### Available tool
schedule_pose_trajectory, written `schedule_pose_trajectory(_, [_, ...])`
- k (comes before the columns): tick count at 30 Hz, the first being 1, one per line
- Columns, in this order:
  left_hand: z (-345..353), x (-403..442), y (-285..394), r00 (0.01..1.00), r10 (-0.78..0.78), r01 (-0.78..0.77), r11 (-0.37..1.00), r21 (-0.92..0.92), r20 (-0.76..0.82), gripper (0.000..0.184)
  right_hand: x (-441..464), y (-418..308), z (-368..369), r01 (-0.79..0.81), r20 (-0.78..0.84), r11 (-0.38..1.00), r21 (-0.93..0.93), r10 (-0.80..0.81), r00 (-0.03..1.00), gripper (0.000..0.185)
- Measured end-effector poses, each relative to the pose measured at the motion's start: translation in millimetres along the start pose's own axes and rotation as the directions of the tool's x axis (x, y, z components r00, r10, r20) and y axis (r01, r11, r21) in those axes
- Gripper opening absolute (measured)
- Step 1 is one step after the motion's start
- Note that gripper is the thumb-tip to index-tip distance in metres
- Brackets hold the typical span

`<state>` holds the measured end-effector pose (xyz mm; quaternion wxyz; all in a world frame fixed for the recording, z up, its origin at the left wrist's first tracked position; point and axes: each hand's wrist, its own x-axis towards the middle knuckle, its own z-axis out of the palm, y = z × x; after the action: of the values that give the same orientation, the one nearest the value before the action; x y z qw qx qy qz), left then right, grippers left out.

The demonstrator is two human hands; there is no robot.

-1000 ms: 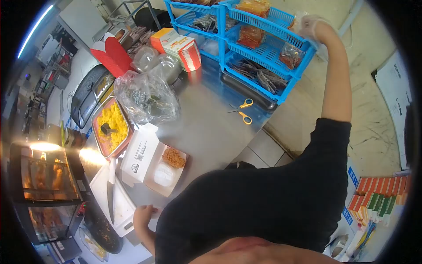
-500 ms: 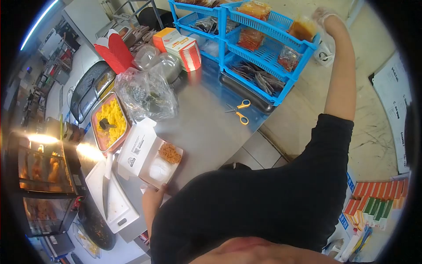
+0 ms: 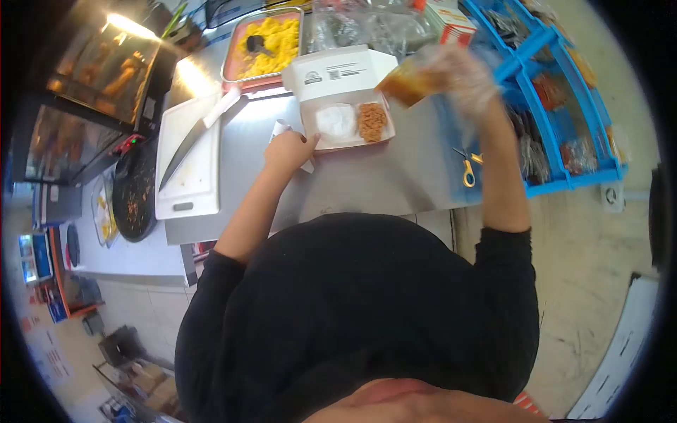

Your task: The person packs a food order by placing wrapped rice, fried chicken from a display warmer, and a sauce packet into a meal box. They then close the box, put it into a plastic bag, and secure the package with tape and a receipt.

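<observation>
An open white box (image 3: 349,77) on the steel table holds a round white item (image 3: 336,122) and a piece of fried food (image 3: 371,122). My left hand (image 3: 288,151) is at the box's left front corner, fingers curled, with a bit of white paper (image 3: 280,127) beside it; what it grips is hard to make out. In a clear glove, blurred by motion, my right hand (image 3: 467,79) holds a packet of brown sauce (image 3: 409,83) above the box's right side. Scissors with orange handles (image 3: 468,173) lie below my right hand.
A knife (image 3: 190,144) rests on a white cutting board (image 3: 187,169) at the left. Behind the box are a tray of yellow food (image 3: 305,32) and plastic bags (image 3: 352,28). Blue racks (image 3: 557,127) stand at the right, a heated cabinet (image 3: 106,70) at the left.
My right hand has come from beyond the blue racks to above the box, bringing a sauce packet. My left hand has moved up to the box's corner. The view has turned.
</observation>
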<state>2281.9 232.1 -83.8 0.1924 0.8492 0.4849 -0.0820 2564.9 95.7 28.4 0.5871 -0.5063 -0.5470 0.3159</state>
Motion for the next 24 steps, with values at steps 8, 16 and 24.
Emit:
schedule_pose_trajectory(8, [1.3, -40.6, -52.6, 0.974, -0.098, 0.001, 0.906, -0.423, -0.207, 0.044, 31.4, 87.2, 119.9, -0.020, 0.314, 0.543, -0.839, 0.515, 0.798, 0.017])
schedule_pose_trajectory(16, [-23.8, -53.7, 14.5, 0.637, 0.168, -0.269, 0.963, -0.013, -0.753, 0.098, 82.5, 91.4, 222.5, 0.162, -0.415, 0.972, 0.171, -0.078, 0.907, 0.037])
schedule_pose_trajectory(24, [-88.0, 33.4, -75.9, 0.624, -0.316, 0.286, 0.943, -0.168, -0.714, 0.090, -28.9, 65.2, 143.9, 0.078, 0.100, 0.946, -0.315, -0.049, 0.994, 0.033])
